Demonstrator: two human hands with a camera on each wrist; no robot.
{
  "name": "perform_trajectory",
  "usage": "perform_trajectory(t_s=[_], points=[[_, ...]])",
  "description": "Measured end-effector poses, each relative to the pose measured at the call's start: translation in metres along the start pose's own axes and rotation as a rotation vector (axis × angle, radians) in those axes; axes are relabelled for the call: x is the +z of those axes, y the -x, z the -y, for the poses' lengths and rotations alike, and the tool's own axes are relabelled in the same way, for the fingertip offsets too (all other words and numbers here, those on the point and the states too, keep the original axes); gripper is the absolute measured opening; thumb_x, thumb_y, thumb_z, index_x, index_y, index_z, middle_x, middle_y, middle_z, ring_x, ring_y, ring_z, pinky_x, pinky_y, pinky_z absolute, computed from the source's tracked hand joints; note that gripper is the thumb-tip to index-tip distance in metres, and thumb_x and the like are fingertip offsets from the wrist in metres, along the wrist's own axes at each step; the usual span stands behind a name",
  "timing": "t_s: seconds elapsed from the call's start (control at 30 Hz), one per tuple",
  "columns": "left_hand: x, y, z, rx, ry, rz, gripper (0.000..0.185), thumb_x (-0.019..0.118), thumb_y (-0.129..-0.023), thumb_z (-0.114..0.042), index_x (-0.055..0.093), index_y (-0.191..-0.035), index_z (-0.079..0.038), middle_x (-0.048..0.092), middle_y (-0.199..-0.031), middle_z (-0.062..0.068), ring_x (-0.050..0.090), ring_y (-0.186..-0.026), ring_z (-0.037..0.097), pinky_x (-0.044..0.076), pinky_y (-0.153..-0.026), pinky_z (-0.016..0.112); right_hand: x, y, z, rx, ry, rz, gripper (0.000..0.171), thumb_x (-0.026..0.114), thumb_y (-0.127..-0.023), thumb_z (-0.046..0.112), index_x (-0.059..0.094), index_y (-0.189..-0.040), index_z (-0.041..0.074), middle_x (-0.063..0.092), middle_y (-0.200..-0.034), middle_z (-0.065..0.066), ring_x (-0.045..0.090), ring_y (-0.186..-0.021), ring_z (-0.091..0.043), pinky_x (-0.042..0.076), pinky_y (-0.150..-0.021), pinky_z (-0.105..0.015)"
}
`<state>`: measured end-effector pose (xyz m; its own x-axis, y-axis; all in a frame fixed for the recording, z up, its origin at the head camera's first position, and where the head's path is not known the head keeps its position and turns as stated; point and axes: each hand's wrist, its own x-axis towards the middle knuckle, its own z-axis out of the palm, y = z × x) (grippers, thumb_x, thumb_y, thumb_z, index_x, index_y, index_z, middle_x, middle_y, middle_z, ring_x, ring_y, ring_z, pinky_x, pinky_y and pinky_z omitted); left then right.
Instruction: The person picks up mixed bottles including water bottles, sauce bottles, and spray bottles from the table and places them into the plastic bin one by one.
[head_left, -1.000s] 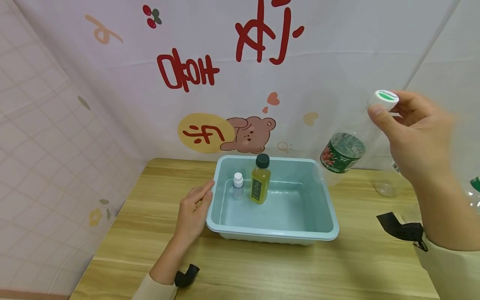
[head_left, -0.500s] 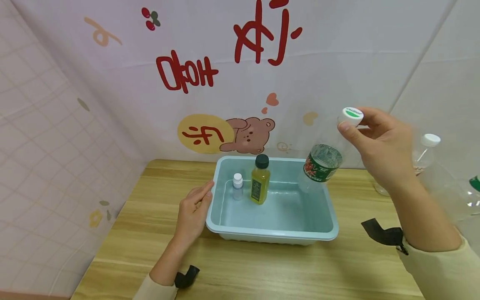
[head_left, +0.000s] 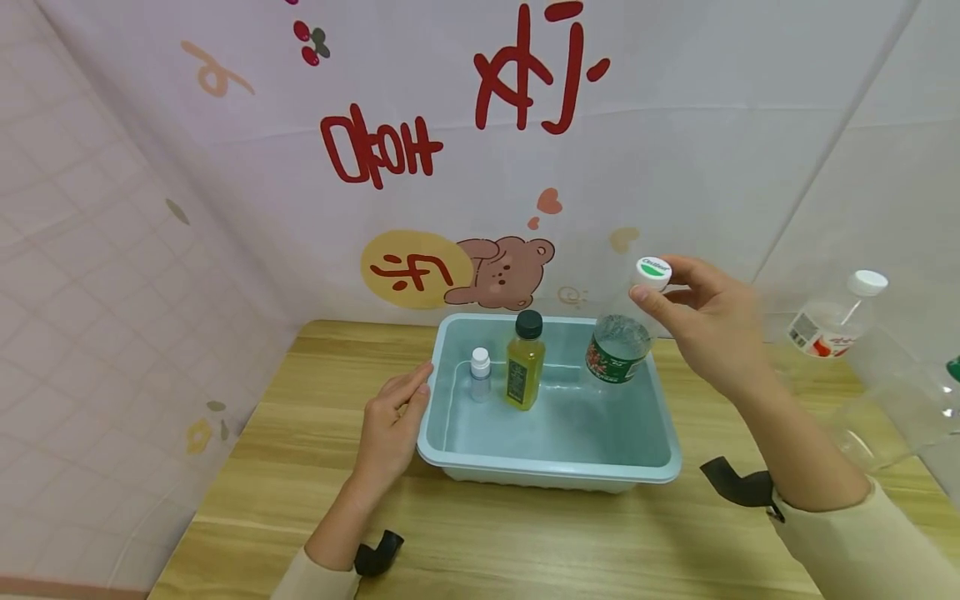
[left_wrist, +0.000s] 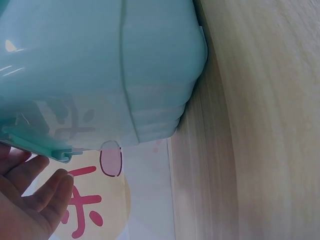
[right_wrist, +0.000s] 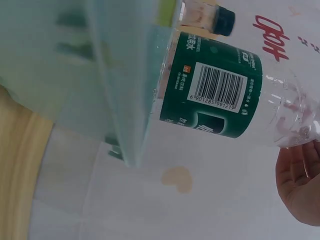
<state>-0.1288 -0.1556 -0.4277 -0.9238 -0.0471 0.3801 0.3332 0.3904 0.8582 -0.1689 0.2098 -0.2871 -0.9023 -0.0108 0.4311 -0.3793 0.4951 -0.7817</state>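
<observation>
right hand [head_left: 708,325] pinching cap end of empty clear bottle [head_left: 618,350], has moved left and down from high right; bottle base now over tub [head_left: 551,475] far-right corner, about in. left hand [head_left: 390,421] flat, fingers relaxed on tub's left rim, unchanged.

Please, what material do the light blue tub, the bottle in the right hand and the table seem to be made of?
The tub looks like moulded plastic, smooth and slightly glossy, with a rolled rim. The bottle seems to be thin clear plastic: one sees through its wall above the green label. The table shows a pale wood grain, possibly only a laminate.
</observation>
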Motion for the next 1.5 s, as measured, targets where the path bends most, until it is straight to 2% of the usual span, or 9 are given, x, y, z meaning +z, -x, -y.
perform_trajectory(t_s=[0.17, 0.33, 0.43, 0.6, 0.8, 1.23, 1.5], points=[[0.001, 0.0, 0.0, 0.0, -0.01, -0.006, 0.033, 0.062, -0.105, -0.009, 0.07, -0.137, -0.008, 0.067, -0.14, 0.003, 0.06, -0.13, 0.022, 0.049, -0.107, 0.048, 0.011, 0.004, -0.01, 0.008, -0.013, 0.048, 0.04, 0.08, -0.096, 0.021, 0.071, -0.131, 0.006, 0.07, -0.11, 0.005, 0.071, -0.091, -0.007, 0.055, -0.075, -0.016], [0.0, -0.001, 0.0, -0.002, -0.013, -0.003, 0.033, 0.062, -0.105, -0.01, 0.07, -0.137, -0.008, 0.067, -0.14, 0.003, 0.06, -0.13, 0.022, 0.048, -0.108, 0.048, 0.021, 0.006, -0.021, 0.029, -0.004, 0.081, 0.039, 0.08, -0.096, 0.023, 0.072, -0.131, 0.009, 0.072, -0.111, 0.004, 0.071, -0.09, -0.008, 0.056, -0.074, -0.019], [0.0, -0.001, 0.0, -0.001, -0.012, -0.001, 0.033, 0.062, -0.106, -0.01, 0.07, -0.137, -0.008, 0.067, -0.14, 0.004, 0.06, -0.13, 0.022, 0.048, -0.108, 0.048, 0.026, 0.007, -0.026, 0.04, 0.003, 0.105, 0.04, 0.081, -0.095, 0.024, 0.072, -0.132, 0.01, 0.074, -0.112, -0.002, 0.072, -0.09, -0.009, 0.056, -0.073, -0.02], [0.0, -0.001, 0.0, 0.003, -0.011, -0.002, 0.033, 0.062, -0.106, -0.01, 0.07, -0.137, -0.007, 0.067, -0.14, 0.005, 0.06, -0.13, 0.023, 0.049, -0.107, 0.049, 0.033, 0.008, -0.033, 0.031, 0.017, 0.137, 0.04, 0.081, -0.095, 0.021, 0.072, -0.132, 0.008, 0.075, -0.115, -0.012, 0.072, -0.093, -0.021, 0.056, -0.072, -0.02], [0.0, 0.0, -0.001, -0.003, -0.008, 0.001, 0.033, 0.061, -0.106, -0.011, 0.069, -0.138, -0.007, 0.067, -0.14, 0.004, 0.059, -0.131, 0.023, 0.049, -0.107, 0.048, 0.039, 0.01, -0.04, 0.006, 0.013, 0.157, 0.039, 0.08, -0.095, 0.017, 0.071, -0.131, 0.005, 0.074, -0.119, -0.015, 0.072, -0.096, -0.033, 0.056, -0.074, -0.018], [0.0, 0.0, -0.001, 0.003, -0.01, -0.005, 0.033, 0.061, -0.106, -0.01, 0.069, -0.138, -0.007, 0.068, -0.139, 0.005, 0.06, -0.13, 0.022, 0.049, -0.106, 0.049, 0.042, 0.011, -0.047, 0.004, 0.021, 0.172, 0.041, 0.079, -0.096, 0.019, 0.07, -0.133, 0.005, 0.073, -0.121, -0.015, 0.071, -0.098, -0.031, 0.055, -0.076, -0.017], [0.001, 0.0, 0.0, 0.009, -0.009, -0.004, 0.033, 0.061, -0.106, -0.01, 0.069, -0.138, -0.008, 0.067, -0.14, 0.005, 0.06, -0.129, 0.021, 0.049, -0.107, 0.048, 0.043, 0.01, -0.047, 0.051, 0.01, 0.196, 0.044, 0.078, -0.097, 0.024, 0.067, -0.135, 0.004, 0.072, -0.124, -0.016, 0.072, -0.1, -0.035, 0.056, -0.076, -0.019]])
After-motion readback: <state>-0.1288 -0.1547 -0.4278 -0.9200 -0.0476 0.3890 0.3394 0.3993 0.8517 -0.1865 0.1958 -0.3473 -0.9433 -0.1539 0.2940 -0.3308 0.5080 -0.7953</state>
